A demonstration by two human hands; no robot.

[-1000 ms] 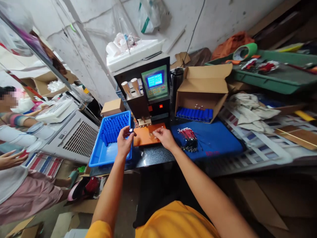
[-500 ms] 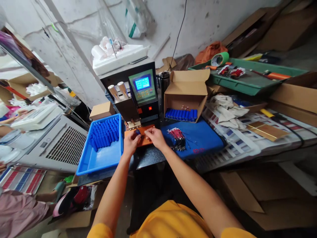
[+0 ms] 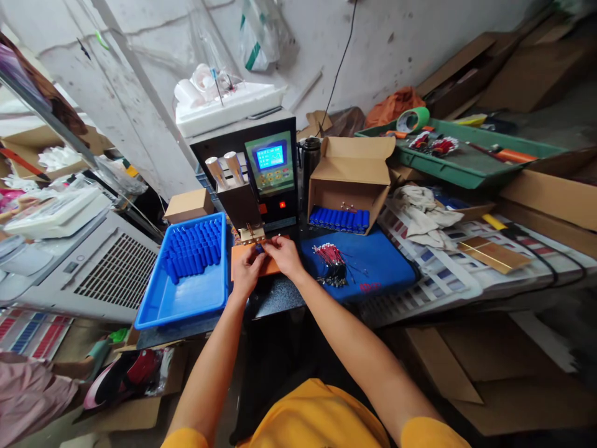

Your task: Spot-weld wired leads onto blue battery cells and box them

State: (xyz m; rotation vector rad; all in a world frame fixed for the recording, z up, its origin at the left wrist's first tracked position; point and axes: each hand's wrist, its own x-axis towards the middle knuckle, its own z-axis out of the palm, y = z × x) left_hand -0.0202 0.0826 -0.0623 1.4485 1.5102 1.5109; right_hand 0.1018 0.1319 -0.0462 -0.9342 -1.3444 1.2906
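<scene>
Presently we note both hands closed on a small blue cell (image 3: 259,249), left hand (image 3: 245,271) and right hand (image 3: 283,256) pinching it beneath the welder head (image 3: 252,233) for contact; blue tray (image 3: 186,298) left of it.

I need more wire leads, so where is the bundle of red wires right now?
The bundle of red wires lies on the blue mat, just right of the right hand and in front of the open cardboard box.
</scene>
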